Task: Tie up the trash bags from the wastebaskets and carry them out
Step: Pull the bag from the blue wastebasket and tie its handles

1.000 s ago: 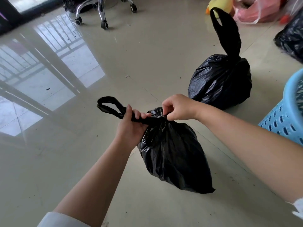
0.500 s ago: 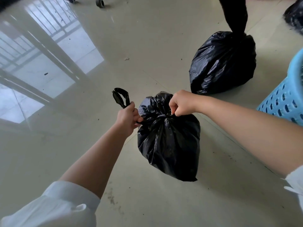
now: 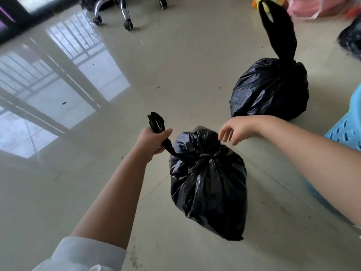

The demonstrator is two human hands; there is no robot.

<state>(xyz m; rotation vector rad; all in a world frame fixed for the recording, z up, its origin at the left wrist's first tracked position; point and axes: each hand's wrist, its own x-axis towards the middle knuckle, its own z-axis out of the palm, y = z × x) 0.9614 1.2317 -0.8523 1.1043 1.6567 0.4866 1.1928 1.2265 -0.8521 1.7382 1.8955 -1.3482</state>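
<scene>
Near trash bag (image 3: 207,184): black, knotted at the neck, its bottom on the tiled floor (image 3: 175,55) in the centre foreground. A twisted handle strip (image 3: 157,124) runs up and left from the knot.

Left hand (image 3: 151,142): fist wrapped around the handle strip, the strip's looped end sticking out above the fist. Grip is firm; strip looks taut between fist and knot.

Right hand (image 3: 233,132): fingers loosely spread and curled, holding nothing. It hovers just above the puffed top of the near bag; cannot tell whether the fingertips touch the plastic.

Second trash bag (image 3: 269,89): black, sits on the floor behind and to the right of the near one, apart from it. Neck is gathered; one long handle loop stands upright above it.

Blue perforated wastebasket (image 3: 345,132): at the right edge, partly cut off, partly hidden by the right forearm.

Background, top edge: chair base with casters (image 3: 127,18) at left of centre; pink bag (image 3: 316,6) and a yellow object at right, both blurred. Another black bag (image 3: 351,40) at the far right edge, only partly in view.

White sleeve (image 3: 82,255) visible on the left arm, pushed above the forearm.
</scene>
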